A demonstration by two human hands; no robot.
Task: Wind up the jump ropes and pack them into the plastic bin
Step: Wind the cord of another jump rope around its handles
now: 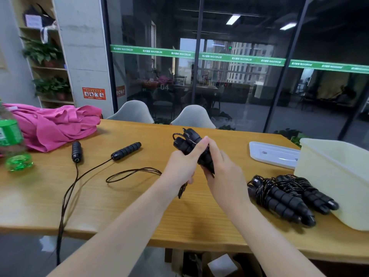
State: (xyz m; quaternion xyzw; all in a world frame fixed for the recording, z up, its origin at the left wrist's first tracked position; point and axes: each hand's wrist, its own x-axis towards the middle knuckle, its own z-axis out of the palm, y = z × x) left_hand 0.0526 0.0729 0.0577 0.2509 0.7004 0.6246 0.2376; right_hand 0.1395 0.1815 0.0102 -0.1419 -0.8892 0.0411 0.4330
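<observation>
Above the middle of the wooden table (119, 196), both of my hands grip one black jump rope (186, 141) with its two handles held together. My left hand (180, 166) clasps the handles from the left, with cord hanging below it. My right hand (221, 166) wraps the lower part of the handles. Another jump rope lies unwound on the left, handles (126, 151) apart, its cord (67, 188) trailing over the front edge. Two wound ropes (283, 196) lie beside the white plastic bin (337, 172) at the right.
The bin's lid (273, 154) lies flat behind the wound ropes. A pink garment (56, 124) and a green bottle (12, 144) sit at the table's left. Two grey chairs (193, 116) stand behind the table, before a glass wall.
</observation>
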